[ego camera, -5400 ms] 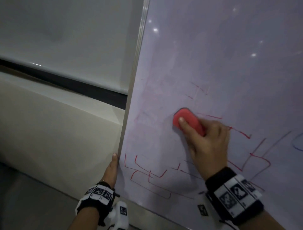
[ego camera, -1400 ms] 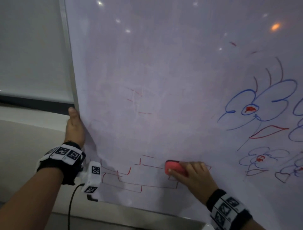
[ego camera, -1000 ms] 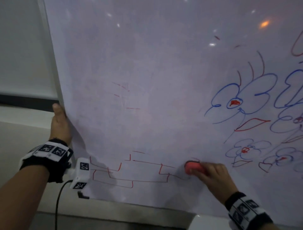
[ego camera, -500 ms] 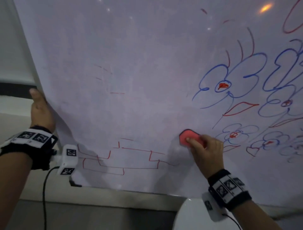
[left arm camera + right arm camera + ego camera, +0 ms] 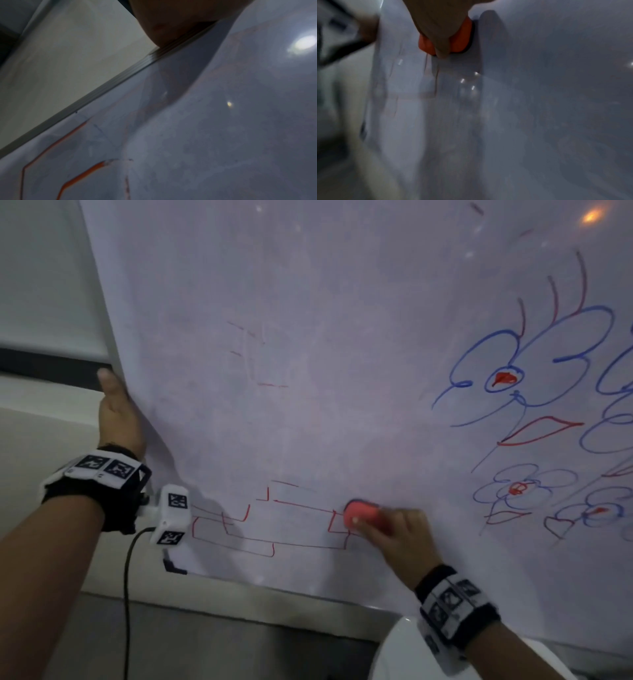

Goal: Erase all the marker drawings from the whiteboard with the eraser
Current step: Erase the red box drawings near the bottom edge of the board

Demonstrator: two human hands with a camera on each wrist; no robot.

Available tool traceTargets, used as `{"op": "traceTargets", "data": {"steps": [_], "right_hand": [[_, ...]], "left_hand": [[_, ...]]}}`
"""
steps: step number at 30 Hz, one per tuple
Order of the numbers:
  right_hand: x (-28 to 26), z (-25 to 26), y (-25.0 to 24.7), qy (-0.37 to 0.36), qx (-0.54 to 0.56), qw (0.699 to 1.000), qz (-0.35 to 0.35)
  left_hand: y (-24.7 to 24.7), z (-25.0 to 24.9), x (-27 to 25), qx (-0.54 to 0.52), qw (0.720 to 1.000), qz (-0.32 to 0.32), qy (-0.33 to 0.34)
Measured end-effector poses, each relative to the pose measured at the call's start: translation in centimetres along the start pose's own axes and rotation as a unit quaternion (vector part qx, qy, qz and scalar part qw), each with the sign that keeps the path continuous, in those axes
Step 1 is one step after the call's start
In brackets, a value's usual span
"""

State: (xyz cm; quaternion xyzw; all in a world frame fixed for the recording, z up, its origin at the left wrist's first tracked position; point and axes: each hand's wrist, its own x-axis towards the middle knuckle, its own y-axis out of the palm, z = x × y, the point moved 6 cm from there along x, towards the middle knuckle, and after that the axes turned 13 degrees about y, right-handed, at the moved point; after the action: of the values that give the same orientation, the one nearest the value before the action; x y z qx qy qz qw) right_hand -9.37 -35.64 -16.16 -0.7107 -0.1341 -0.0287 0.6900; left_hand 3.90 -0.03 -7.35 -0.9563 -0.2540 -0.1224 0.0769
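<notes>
The whiteboard (image 5: 342, 337) fills the head view. Red box-like lines (image 5: 267, 539) run along its lower left, and faint red traces (image 5: 270, 385) sit higher up. Blue and red flower drawings (image 5: 534, 364) cover the right side. My right hand (image 5: 380, 525) grips the red eraser (image 5: 359, 510) and presses it on the right end of the red lines. In the right wrist view my fingers (image 5: 440, 27) lie over the eraser (image 5: 464, 40). My left hand (image 5: 114, 409) holds the board's left edge, thumb in front, its fingers hidden behind the board. The same edge (image 5: 102, 89) runs through the left wrist view.
A pale wall ledge (image 5: 44, 412) lies left of the board, with a dark strip (image 5: 44, 364) above it. A black cable (image 5: 126, 594) hangs from my left wrist camera. A white rounded object (image 5: 394, 655) sits below the board's bottom frame (image 5: 308, 594).
My right hand has swept the eraser down and to the left onto the right end of the red lines. My left hand stays on the board's edge.
</notes>
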Motion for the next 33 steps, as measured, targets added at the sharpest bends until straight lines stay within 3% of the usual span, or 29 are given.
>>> {"op": "traceTargets", "data": {"steps": [1,2,3,6,9,14,16,20,25,30,33], "right_hand": [[-0.8,1.0,2.1,-0.047,-0.044,0.997,-0.031],[-2.2,1.3,4.4,-0.122,-0.091,0.981,-0.119],[-2.7,1.3,5.1,-0.141,-0.08,0.98,-0.117],[-2.3,0.7,1.4,-0.109,-0.075,0.957,-0.258],[-0.2,1.3,-1.6,-0.064,-0.038,0.94,-0.332],[-1.4,4.0,4.7,-0.21,-0.117,0.939,-0.248],[-1.3,3.5,4.1,-0.186,-0.12,0.943,-0.247],[0.8,3.7,0.4,-0.088,-0.083,0.937,-0.328],[-0.6,4.0,3.4,-0.185,-0.124,0.941,-0.256],[2.3,4.7,-2.0,-0.097,-0.073,0.928,-0.353],[1.1,5.0,0.5,-0.153,-0.097,0.93,-0.319]], "left_hand": [[-0.1,0.1,0.1,0.0,1.0,0.002,0.0],[-0.1,0.1,0.2,0.0,1.0,0.002,0.003],[0.0,0.1,0.2,0.002,1.0,0.002,0.004],[0.0,0.2,0.2,0.006,1.0,0.0,-0.002],[0.0,0.4,0.1,-0.004,1.0,-0.002,-0.012],[0.0,0.2,-0.1,-0.006,1.0,-0.004,-0.022],[0.1,-0.2,-0.2,-0.003,1.0,-0.007,-0.02],[0.1,0.0,-0.1,-0.004,1.0,-0.002,-0.024],[0.0,-0.4,-0.4,0.008,1.0,0.009,-0.017],[0.0,-0.3,-0.3,0.002,1.0,0.011,-0.009],[0.0,-0.3,-0.4,0.004,1.0,0.02,-0.012]]}}
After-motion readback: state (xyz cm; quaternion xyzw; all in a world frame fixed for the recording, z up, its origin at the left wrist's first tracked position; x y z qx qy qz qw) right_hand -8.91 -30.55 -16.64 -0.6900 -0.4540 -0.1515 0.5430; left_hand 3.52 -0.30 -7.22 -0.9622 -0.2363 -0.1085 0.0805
